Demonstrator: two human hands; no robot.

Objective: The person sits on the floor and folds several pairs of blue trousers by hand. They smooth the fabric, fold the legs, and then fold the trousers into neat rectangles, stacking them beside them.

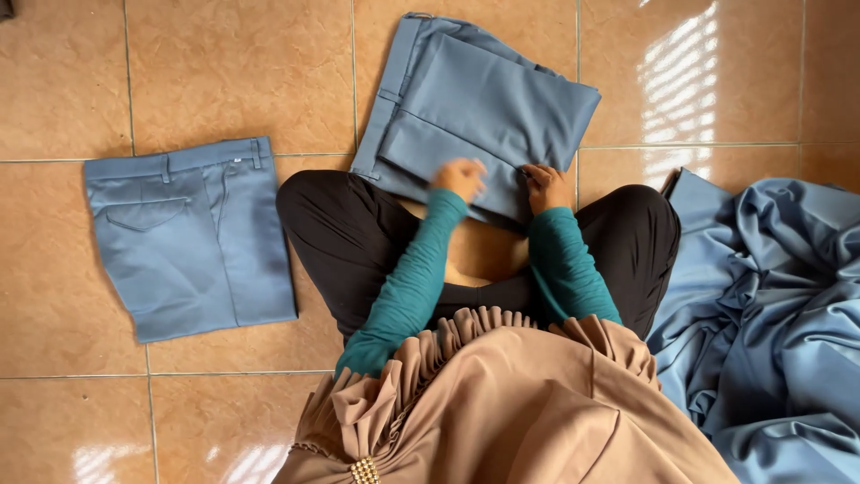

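Note:
Folded grey-blue trousers (475, 99) lie on the tiled floor just in front of my crossed legs. My left hand (459, 177) rests on their near edge, slightly blurred, fingers curled over the cloth. My right hand (546, 185) grips the same near edge a little to the right. Both arms wear teal sleeves.
A second folded pair of grey-blue trousers (188, 237) lies flat on the floor at my left. A loose heap of the same blue cloth (770, 314) is piled at my right. Tan floor tiles (242, 72) surround everything; my brown garment fills the bottom of the view.

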